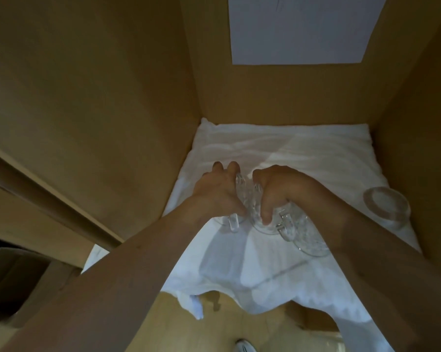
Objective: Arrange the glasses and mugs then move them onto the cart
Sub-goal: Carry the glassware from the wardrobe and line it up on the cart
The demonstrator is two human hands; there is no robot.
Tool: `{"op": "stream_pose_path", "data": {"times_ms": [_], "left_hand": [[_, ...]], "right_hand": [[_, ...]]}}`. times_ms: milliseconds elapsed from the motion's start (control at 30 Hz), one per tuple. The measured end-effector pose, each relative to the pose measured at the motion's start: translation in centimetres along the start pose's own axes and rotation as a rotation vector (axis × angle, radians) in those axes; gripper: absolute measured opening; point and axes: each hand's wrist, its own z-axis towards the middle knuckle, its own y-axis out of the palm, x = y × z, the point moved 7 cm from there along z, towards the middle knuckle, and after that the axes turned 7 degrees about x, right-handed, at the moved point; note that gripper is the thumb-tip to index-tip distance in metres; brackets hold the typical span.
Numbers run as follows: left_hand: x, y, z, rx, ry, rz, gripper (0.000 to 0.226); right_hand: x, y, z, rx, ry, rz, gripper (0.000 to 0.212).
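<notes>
Inside a tall cardboard box, a white cloth (277, 148) lines the bottom. My left hand (218, 193) grips a clear cut-glass mug (233, 219) whose handle points toward me. Beside it, my right hand (275, 189) grips a second cut-glass mug (261, 219) from above, fingers curled over its rim. A third patterned glass mug (308, 235) lies just right of it, partly under my right wrist. A plain round glass (387, 209) stands apart near the box's right wall.
Cardboard walls (100, 85) close in on the left, back and right. A white paper label (300, 29) sits on the back wall. The cloth hangs over the box's near edge; more cardboard (16, 275) lies at the lower left.
</notes>
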Motion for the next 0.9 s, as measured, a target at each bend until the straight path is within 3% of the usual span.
{"op": "stream_pose_path", "data": {"times_ms": [433,633,767,900], "left_hand": [[-0.2,-1.0,-3.3,0.108,-0.069,-0.055,0.085],[-1.0,-7.3,-6.2,0.278,0.022,-0.017,0.083],[-1.7,-12.7,-8.7,0.454,-0.021,-0.375,0.09],[-2.1,-15.4,-11.3,0.474,-0.081,-0.851,0.093]], "right_hand": [[-1.5,0.1,-3.9,0.221,0.071,0.015,0.081],[-1.1,-4.0,-10.0,0.583,0.207,0.341,0.092],[-0.5,-6.1,-15.6,0.875,0.292,0.711,0.095],[-0.6,-5.4,-21.3,1.122,0.319,1.204,0.1]]}}
